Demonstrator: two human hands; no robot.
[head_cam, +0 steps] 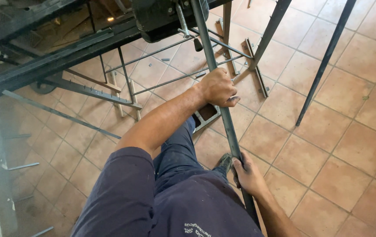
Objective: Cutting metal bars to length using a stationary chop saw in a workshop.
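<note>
Both hands on the long grey steel bar [223, 109], which runs from the dark machine head [166, 15] at the top of view down past your hip, over the terracotta tile floor [337, 145]. Your left hand [217, 89] wraps the bar high up, fingers closed round it, forearm stretched forward and nearly straight. Your right hand [246, 172] grips lower, fingers curled tight on the bar, wrist bent close to your side. Keep the two grips in line so the bar feeds straight (it looks prone to flexing between them), and keep fingers off the machine end. Welded frames [122, 83] lie just left.
</note>
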